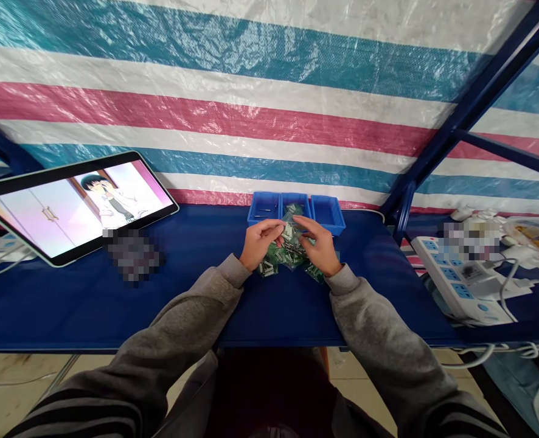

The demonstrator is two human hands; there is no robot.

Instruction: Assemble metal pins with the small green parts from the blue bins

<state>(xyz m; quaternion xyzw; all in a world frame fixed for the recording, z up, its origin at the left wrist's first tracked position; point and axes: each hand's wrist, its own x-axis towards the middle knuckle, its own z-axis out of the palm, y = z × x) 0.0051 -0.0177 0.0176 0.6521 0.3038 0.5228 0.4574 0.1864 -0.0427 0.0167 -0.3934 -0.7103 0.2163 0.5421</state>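
Both hands meet over a clear plastic bag (289,233) in the middle of the blue table, in front of three joined trays. Small green pieces with silvery parts, like little circuit boards (267,267), show in and around the bag. My left hand (261,241) pinches the bag's left edge between thumb and fingers. My right hand (320,244) curves over from the other side, with its index finger and thumb at the bag's right edge. More green pieces (314,272) lie partly under the right hand. The exact contact of the fingertips is too small to make out.
Behind the hands are a blue tray with thin items (264,213), a middle tray with green pieces (292,210) and a right tray (326,213). A tablet (80,207) leans at left beside a blurred dark object (135,257). A power strip (456,283) with cables lies right.
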